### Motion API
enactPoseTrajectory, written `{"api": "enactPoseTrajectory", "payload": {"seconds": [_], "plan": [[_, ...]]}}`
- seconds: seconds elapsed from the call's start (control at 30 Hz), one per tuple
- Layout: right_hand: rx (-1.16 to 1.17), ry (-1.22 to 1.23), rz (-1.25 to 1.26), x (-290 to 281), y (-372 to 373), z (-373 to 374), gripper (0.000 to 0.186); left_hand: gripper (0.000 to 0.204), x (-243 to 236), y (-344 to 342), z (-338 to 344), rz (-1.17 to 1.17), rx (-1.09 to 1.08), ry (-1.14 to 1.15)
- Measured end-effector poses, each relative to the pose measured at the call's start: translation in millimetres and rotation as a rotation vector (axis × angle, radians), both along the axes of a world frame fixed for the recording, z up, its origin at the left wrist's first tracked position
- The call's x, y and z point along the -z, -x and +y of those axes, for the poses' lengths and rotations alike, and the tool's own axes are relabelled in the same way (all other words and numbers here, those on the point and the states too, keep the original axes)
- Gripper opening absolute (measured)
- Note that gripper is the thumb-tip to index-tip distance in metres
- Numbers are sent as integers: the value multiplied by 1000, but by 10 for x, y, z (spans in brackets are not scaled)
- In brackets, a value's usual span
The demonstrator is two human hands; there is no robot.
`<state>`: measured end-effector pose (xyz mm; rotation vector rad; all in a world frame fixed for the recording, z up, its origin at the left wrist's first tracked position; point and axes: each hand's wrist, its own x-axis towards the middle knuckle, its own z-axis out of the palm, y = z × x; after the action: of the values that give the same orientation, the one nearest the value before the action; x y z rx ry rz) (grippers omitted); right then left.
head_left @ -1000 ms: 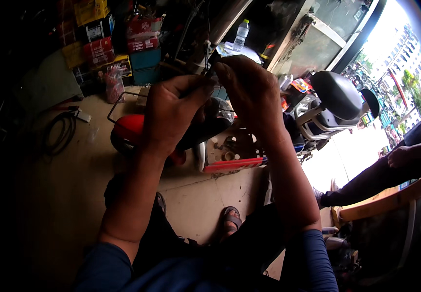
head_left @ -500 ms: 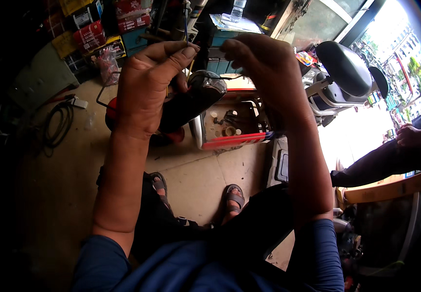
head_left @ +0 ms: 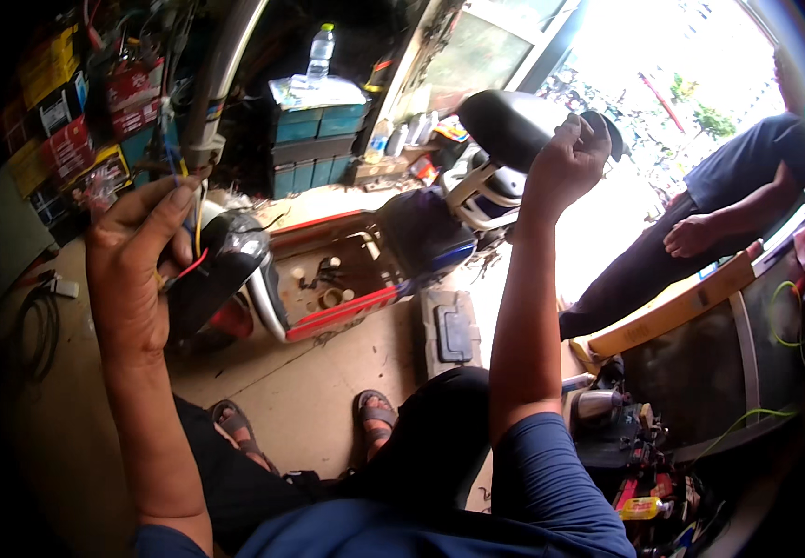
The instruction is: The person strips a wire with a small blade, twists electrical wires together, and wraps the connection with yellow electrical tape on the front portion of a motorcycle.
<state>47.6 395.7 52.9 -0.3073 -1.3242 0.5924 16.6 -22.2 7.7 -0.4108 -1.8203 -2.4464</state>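
Left hand (head_left: pixel 133 265) and right hand (head_left: pixel 567 166) wide apart, thin yellow and red wires (head_left: pixel 199 231) at the left one.
Left thumb and fingers pinch the wires; the right fingers, bunched against a black padded seat (head_left: pixel 498 126), may or may not hold something: I cannot tell.

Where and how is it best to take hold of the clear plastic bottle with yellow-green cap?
Grip the clear plastic bottle around its body, probably from the near side: it stands upright on pale papers, and its narrow, round sides suit wrapping.
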Motion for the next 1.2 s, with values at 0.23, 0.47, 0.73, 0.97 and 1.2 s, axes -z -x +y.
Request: {"api": "enactPoseTrajectory", "payload": {"seconds": [0.23, 0.47, 0.73, 0.97, 1.2], "plan": [[-344, -642, -1261, 1778, 507, -376, 20, 22, 17, 44, -95, -13, 130, -3], [-810, -838, -1667, 3824, 974, -95, 37, 21, 26, 76, -140, -79, 247, -17], [-629, -878, -2117, 4641, 1204, -286, 27, 31, 41, 74, -144, -173, 231, 22], [-508, -388, -2313, 4642, 1230, -649, 50, 30, 10, 57, -95, -241, 234, -21], [-614, -556, -2287, 4196, 1187, -781, 71, 28, 52, 92, -146, -258, 300, -72]]}}
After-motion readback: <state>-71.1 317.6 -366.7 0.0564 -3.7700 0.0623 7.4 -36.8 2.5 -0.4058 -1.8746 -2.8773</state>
